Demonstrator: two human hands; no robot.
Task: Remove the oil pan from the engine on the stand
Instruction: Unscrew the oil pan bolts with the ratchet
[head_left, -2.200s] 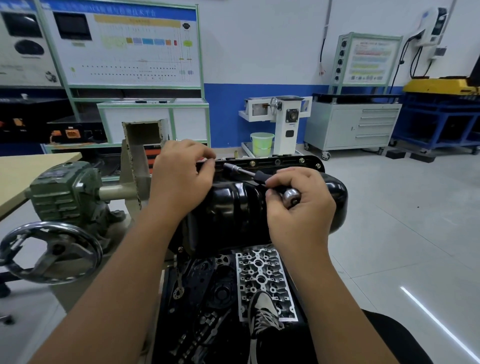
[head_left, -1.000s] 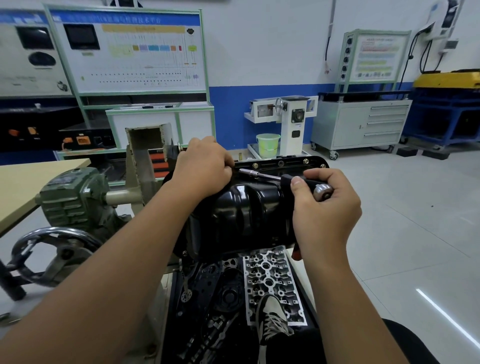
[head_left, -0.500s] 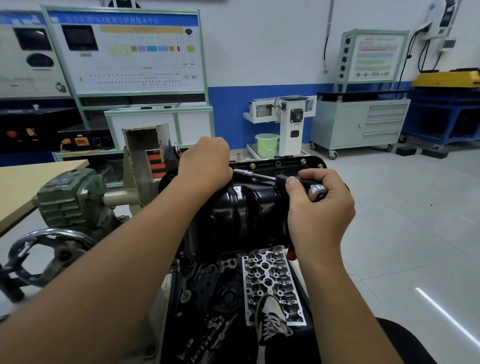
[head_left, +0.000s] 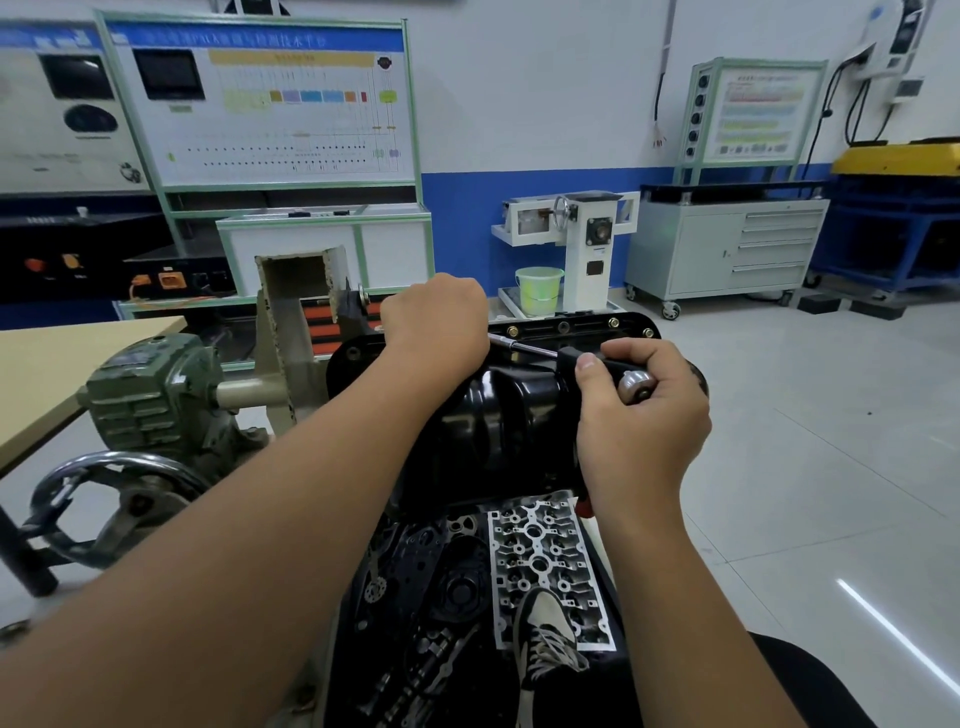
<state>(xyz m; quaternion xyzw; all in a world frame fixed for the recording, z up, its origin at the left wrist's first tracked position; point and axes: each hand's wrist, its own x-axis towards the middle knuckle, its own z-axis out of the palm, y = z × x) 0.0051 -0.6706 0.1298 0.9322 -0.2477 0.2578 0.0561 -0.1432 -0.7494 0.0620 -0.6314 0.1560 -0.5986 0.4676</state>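
The glossy black oil pan (head_left: 509, 421) sits upward on the engine held in the stand, its far flange (head_left: 571, 326) lined with brass-coloured bolts. A ratchet wrench (head_left: 524, 347) lies across the pan's top. My right hand (head_left: 639, 415) grips its black handle with the chrome end cap showing. My left hand (head_left: 436, 322) is curled over the wrench's head at the pan's far left rim, hiding the head and the bolt under it. The grey cylinder head face (head_left: 545, 566) shows below the pan.
The stand's green gearbox (head_left: 156, 395) and chrome handwheel (head_left: 114, 504) stand to the left, beside a beige tabletop (head_left: 47, 374). My shoe (head_left: 545, 634) rests under the engine. A green bucket (head_left: 537, 288), white machine, grey cabinet (head_left: 727, 254) and training boards line the back wall.
My right hand has swung the wrench handle rightward and slightly away along the pan since the earliest frame; in the last half second it barely moves. My left hand stays over the wrench head.
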